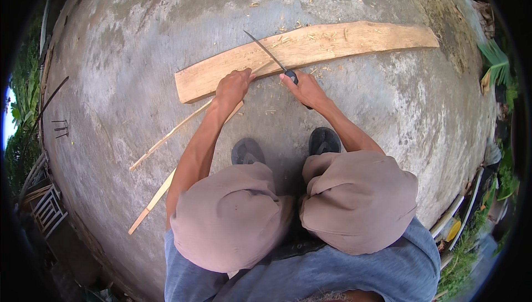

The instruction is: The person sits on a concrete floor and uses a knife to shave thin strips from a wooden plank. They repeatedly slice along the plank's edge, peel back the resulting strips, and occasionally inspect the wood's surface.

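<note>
My left hand (233, 88) is closed on a thin wooden strip (262, 68), pressing it down at the near edge of a long wooden plank (210, 76). In my right hand (306, 90) is a knife (265, 50) with a dark handle; its blade slants up and left across the plank, close to the strip's far end. A pale strip (152, 202) emerges beyond my left forearm, seemingly the same piece, though the forearm hides the join. Another thin strip (169, 135) runs from beneath my left hand toward the lower left; its upper end is hidden.
Wood shavings (321, 36) are scattered over the plank and the concrete floor (133, 80). My sandalled feet (324, 141) and bent knees are below the hands. A white slatted frame (49, 211) stands at the left edge, and pipes (448, 217) lie by grass at the right.
</note>
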`<state>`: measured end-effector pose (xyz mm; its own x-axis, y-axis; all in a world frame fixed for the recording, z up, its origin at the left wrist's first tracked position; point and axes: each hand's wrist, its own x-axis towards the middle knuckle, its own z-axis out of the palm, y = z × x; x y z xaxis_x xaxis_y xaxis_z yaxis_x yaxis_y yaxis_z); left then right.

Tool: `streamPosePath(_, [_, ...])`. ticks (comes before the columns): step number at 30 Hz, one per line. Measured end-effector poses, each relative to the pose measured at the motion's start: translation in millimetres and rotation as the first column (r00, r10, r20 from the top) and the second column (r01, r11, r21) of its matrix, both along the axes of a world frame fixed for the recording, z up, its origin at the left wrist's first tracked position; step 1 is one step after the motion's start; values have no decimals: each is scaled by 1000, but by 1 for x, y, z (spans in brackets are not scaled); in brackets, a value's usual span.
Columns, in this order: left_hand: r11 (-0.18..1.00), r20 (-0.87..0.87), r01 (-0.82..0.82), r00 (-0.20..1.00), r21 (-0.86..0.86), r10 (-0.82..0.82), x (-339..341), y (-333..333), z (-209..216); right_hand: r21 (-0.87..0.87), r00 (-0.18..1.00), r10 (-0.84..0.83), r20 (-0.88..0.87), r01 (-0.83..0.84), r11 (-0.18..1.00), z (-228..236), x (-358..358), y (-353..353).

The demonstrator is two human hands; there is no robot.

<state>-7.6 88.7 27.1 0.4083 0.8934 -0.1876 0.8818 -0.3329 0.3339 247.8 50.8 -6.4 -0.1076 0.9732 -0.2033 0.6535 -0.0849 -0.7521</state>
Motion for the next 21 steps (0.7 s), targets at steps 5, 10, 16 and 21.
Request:
streamPosePath(5, [998, -11, -39, 999, -57, 39, -10, -6, -8, -25, 991, -38, -131, 35, 999, 59, -23, -7])
streamPosePath(10, [1000, 12, -12, 1000, -28, 12, -5, -5, -4, 49, 999, -28, -23, 29, 998, 19, -11, -7])
streamPosePath(16, [998, 18, -36, 999, -54, 37, -9, -8, -8, 101, 987, -59, -147, 74, 992, 37, -24, -20])
streamPosePath(21, [1000, 43, -9, 999, -24, 10, -5, -2, -3, 4, 999, -23, 27, 23, 1000, 6, -7, -11])
